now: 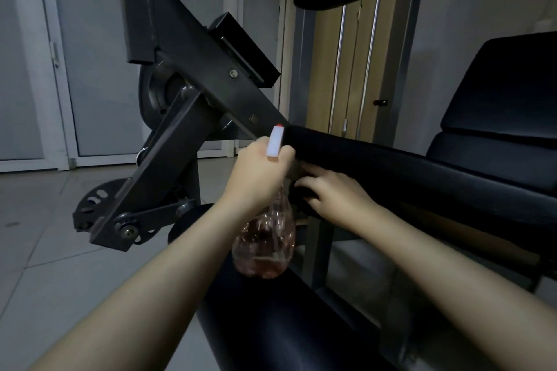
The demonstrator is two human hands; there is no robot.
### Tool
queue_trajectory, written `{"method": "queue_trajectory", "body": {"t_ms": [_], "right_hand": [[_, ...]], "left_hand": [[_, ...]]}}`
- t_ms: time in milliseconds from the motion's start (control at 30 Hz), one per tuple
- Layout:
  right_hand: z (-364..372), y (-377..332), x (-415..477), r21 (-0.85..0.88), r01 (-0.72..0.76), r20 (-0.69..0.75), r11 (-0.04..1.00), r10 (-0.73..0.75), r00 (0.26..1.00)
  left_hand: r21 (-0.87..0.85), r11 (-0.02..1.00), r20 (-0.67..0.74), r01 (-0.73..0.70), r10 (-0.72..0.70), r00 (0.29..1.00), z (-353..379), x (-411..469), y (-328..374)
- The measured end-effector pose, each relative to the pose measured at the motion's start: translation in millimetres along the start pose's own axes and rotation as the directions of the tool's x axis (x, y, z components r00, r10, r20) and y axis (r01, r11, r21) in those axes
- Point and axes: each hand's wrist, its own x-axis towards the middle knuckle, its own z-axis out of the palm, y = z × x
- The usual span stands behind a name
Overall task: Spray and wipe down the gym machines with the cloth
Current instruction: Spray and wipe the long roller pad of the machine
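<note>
I have my left hand (pixel 259 175) wrapped round the neck of the spray bottle (pixel 265 244), fingers closed tight on it, so the clear body with its pinkish liquid hangs below my fist. The white nozzle head (pixel 276 141) stands above my knuckles, right at the end of the padded roller (pixel 391 166). I judge that keeps the spray landing on the pad and not on the floor (pixel 60 265).

My right hand (pixel 334 193) reaches in under the same roller, just beside the bottle. Its fingers are bent and laid against something dark at the pad's lower edge. That may be the cloth, held ready to wipe as soon as the pad is wet, but in this dim light I cannot tell whether the fingers grip it or only press the padding.

The steel frame arm (pixel 211 69) slopes down to the roller's end, and the seat back (pixel 506 93) waits to the right
</note>
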Motion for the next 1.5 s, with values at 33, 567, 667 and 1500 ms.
{"method": "queue_trajectory", "body": {"t_ms": [33, 567, 667, 1500], "right_hand": [[0.1, -0.3, -8.1, 0.112, -0.054, 0.001, 0.992, 0.054, 0.999], [29.0, -50.0, -77.7, 0.686, -0.407, 0.426, 0.603, 0.120, 0.896], [24.1, -47.5, -79.8, 0.699, -0.431, 0.468, 0.570, 0.091, 0.879], [-27.7, -90.7, -113.0, 0.419, -0.594, 0.428, 0.687, 0.428, 0.796]], "left_hand": [[-0.013, 1.000, -0.006, -0.002, 0.002, 1.000, -2.2, -1.4, 1.2], [0.023, 0.987, 0.282, 0.161, -0.161, 0.946, -88.0, -103.9, -33.1], [0.050, 0.960, 0.272, 0.275, -0.278, 0.921, -98.9, -118.3, -64.6], [-0.165, 0.919, 0.335, 0.358, -0.289, 0.897, -115.5, -151.3, -114.5]]}}
